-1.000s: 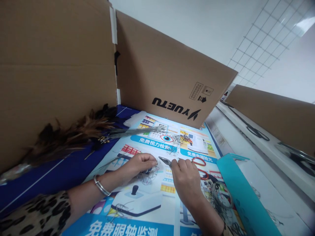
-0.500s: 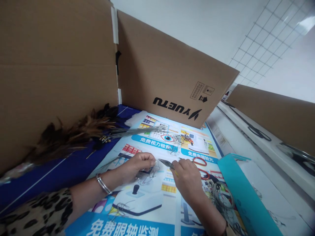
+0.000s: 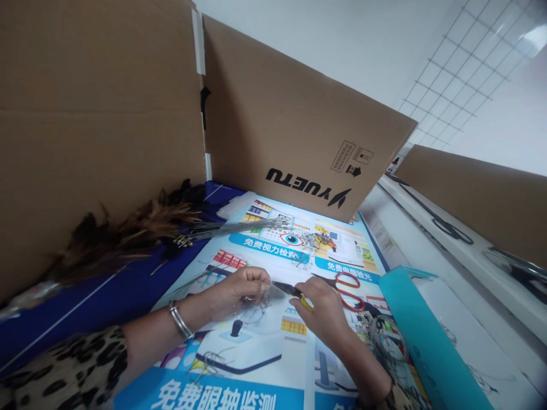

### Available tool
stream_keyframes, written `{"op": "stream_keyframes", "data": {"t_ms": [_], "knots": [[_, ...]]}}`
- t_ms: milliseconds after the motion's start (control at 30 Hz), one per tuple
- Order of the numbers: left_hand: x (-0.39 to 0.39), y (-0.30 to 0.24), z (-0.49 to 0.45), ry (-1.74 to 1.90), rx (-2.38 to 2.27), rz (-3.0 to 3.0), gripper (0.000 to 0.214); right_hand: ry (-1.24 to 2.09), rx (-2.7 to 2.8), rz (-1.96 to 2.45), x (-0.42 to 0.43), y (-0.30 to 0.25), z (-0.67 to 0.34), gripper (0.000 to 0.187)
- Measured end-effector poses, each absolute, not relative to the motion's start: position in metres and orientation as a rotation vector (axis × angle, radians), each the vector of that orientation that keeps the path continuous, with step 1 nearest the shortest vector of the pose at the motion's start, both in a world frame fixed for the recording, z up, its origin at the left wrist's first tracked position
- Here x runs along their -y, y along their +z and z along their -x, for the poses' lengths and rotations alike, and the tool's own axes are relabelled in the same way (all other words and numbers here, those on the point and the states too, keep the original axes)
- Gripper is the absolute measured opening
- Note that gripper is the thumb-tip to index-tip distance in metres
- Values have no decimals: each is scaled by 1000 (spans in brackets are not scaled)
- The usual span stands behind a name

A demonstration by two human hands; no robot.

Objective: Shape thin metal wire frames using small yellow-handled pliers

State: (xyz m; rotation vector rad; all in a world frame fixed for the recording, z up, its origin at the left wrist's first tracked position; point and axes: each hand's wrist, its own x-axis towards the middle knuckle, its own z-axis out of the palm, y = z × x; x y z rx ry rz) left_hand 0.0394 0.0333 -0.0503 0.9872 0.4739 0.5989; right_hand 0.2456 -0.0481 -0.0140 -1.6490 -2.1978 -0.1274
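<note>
Pliers (image 3: 287, 290) in right hand (image 3: 322, 310) — tips near left hand (image 3: 239, 291)

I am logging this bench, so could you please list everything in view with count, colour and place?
pliers: one, dark jaws, yellow grip, in right hand
wire piece: one tangle, silver, under left hand
scissors: one, red handles, right of hands
feathers: one bunch, brown-black, left
wire bundle: one, grey, beside feathers
poster: one, blue-white, on the table
cardboard panels: three, brown, upright behind
folder: one, teal, right
bracelet: silver, left wrist
left hand: one
right hand: one
</note>
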Motion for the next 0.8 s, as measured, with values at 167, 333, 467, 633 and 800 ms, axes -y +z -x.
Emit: {"op": "stream_keyframes", "data": {"t_ms": [167,333,467,633,800], "knots": [[-33,-49,-39,583,-463,-968,7,110,2180,1623,47,-16,-249,19],[-33,-46,-39,574,-497,-976,11,225,2118,1576,46,-19,-249,19],[-34,-46,-40,629,-527,-1035,15,180,2022,1613,46,-29,-246,18],[-36,-46,-41,709,-575,-1114,18,42,1914,1669,45,-39,-251,18],[-37,-45,-42,782,-632,-1126,19,-64,1926,1732,47,-41,-255,20]]}}
